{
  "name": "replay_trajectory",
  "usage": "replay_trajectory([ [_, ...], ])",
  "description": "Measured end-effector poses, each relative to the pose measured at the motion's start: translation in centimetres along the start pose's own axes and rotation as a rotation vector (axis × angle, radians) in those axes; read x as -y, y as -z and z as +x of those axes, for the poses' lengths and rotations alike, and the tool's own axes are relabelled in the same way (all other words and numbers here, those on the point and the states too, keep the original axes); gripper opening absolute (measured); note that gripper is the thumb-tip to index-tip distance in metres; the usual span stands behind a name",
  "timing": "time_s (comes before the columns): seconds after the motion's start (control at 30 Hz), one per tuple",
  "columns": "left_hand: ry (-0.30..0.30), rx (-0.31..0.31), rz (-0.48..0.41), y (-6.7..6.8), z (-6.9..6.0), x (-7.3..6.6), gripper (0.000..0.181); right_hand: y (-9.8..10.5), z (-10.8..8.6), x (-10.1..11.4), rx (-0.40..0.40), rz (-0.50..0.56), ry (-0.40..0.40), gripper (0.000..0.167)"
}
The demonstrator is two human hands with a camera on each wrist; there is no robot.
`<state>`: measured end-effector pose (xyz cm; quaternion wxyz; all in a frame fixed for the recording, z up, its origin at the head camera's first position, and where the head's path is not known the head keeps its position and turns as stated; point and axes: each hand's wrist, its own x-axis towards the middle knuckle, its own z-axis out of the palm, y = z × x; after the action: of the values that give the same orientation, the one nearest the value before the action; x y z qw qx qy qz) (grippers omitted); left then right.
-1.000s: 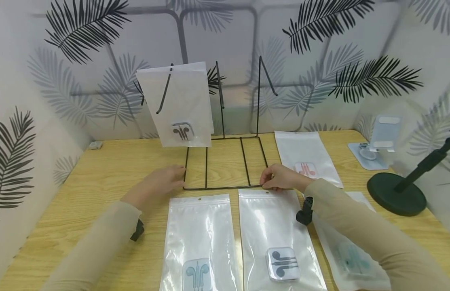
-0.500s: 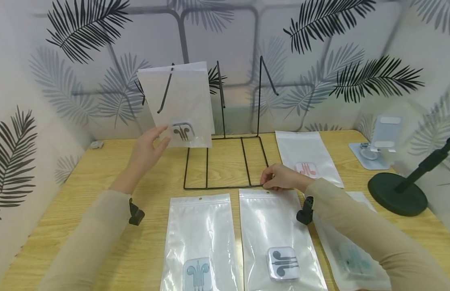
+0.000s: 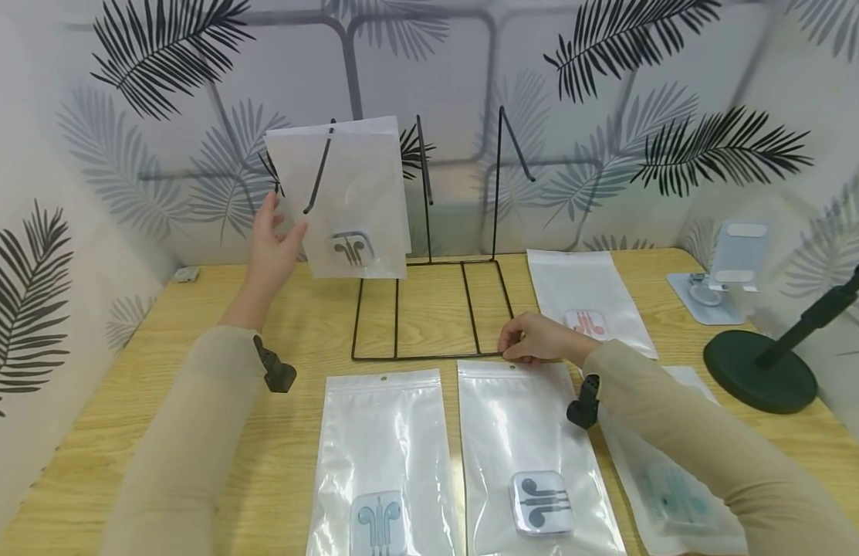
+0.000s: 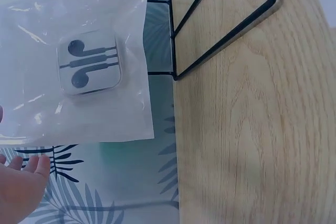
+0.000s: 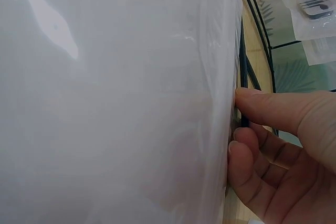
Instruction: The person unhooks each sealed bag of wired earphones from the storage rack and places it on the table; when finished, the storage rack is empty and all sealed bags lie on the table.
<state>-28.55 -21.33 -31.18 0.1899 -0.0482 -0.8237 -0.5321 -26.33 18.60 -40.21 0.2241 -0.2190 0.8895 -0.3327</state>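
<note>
White zip bags with earphones in a clear case (image 3: 351, 249) hang on the left hook of a black wire display rack (image 3: 436, 357). Beside the left edge of the front hanging bag (image 3: 360, 177), my left hand (image 3: 271, 243) is raised, thumb and fingers apart. The left wrist view shows that bag (image 4: 134, 108) close up, with fingers (image 4: 31, 165) at its edge; whether they touch it is unclear. My right hand (image 3: 536, 337) pinches the rack's front right corner, thumb (image 5: 262, 103) and fingers round the black wire, just above a flat zip bag (image 3: 508, 417).
Another flat zip bag (image 3: 380, 432) lies left of it. Bags with pink earphones (image 3: 596, 286) and teal earphones (image 3: 672, 494) lie at the right. A phone stand (image 3: 707, 289) and a dark round base (image 3: 759, 371) stand far right. A small white object (image 3: 187, 274) sits at the back left.
My left hand has left the rack's front left corner and risen to the left side of the hanging bags. The right hand stays on the rack's corner.
</note>
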Motion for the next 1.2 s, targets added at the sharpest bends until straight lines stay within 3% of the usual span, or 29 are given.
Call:
replay_trajectory([
  [0.23,0.058,0.017,-0.048,0.0,0.0,0.3,0.063,0.0,0.0,-0.1,0.003,0.002,0.009,0.006],
  [0.47,0.002,-0.081,-0.138,-0.7,-0.1,0.5,0.041,0.0,0.0,0.0,0.002,-0.008,0.007,0.005],
  [0.67,0.04,0.012,-0.293,-1.3,-0.2,0.9,0.043,0.1,0.0,0.1,0.006,-0.003,0.004,0.005],
  [0.8,0.081,0.047,-0.279,-1.6,-0.3,1.1,0.047,0.1,0.0,0.2,0.007,-0.003,0.001,0.006],
  [0.97,0.063,0.063,-0.29,-2.1,-0.5,1.0,0.043,0.0,0.0,0.2,0.004,-0.005,0.004,0.006],
  [1.2,0.014,-0.002,-0.309,-2.4,-0.8,0.7,0.04,0.0,0.0,0.2,0.005,0.0,0.002,0.005],
])
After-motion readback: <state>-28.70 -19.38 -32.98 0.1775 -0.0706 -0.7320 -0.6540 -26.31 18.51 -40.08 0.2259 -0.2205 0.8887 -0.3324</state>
